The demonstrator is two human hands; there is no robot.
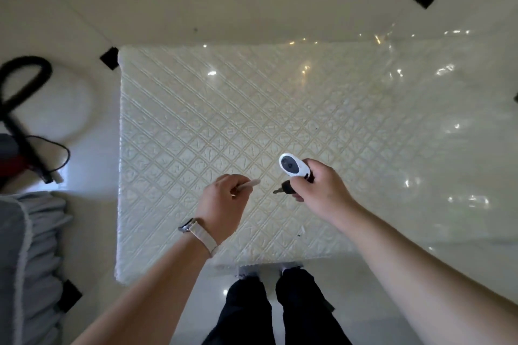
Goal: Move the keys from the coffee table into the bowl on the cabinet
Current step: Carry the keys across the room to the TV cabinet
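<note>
Head view, looking straight down. A person stands at the near edge of a low cream-white desk with a raised diamond quilt pattern under a glossy clear cover [196,120]. Both bare forearms reach forward over it.

The right hand [319,187] is closed in a grip on the keys [291,173]: a white oval key fob with a dark grey button panel pokes up and to the left from between thumb and fingers, and a small metal key with a black head sticks out to the left below it. The keys are held just above the desk surface, near its front middle; whether they touch it cannot be told.

The left hand [224,202], slightly to the left of the right and apart from it, has its fingers curled loosely inward. A thin pale stick-like item [249,184] shows at its fingertips; what it is cannot be told. A wristwatch with a pale strap [196,232] sits on the left wrist.

Below the desk edge, dark trouser legs [274,311] show. The glossy cream tiled floor with small black diamond insets [168,8] surrounds the desk. At far left lie a black hose loop [25,75] and grey fabric [30,260].
</note>
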